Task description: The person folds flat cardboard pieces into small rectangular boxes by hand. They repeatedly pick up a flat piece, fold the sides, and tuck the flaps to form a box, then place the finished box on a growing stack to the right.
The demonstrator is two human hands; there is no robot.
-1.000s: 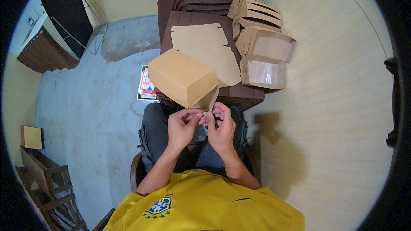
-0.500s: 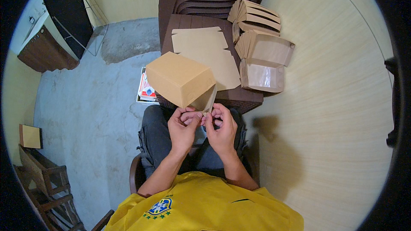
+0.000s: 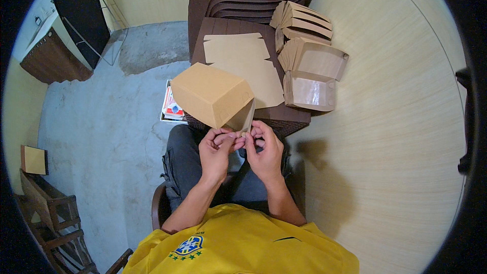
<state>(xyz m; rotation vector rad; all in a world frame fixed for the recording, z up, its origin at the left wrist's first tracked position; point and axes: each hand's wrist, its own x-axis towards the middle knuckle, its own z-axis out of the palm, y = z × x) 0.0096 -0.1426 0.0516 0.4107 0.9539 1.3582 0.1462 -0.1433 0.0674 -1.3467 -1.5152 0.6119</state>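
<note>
A brown cardboard box [image 3: 210, 94], folded into shape with its lid tilted up, is held above my lap. My left hand [image 3: 217, 153] pinches its near lower edge, thumb and fingers pressed together. Close beside it, my right hand [image 3: 263, 148] grips the same edge at the near right corner. The fingertips of both hands almost meet there; the bit of cardboard between them is mostly hidden. Just beyond the box, flat cardboard blanks [image 3: 243, 50] lie on a dark brown table [image 3: 281, 116].
Nested folded boxes [image 3: 314, 73] stand at the table's right side, with another bundle of boxes [image 3: 304, 23] behind them. Stacked brown chairs [image 3: 248, 0] rise at the back. A printed box [image 3: 173, 104] sits left of the table. Wooden furniture [image 3: 56, 213] is at lower left.
The box has shifted very slightly left. My right thumb and fingers have moved a little on the edge; both hands stay at the same corner.
</note>
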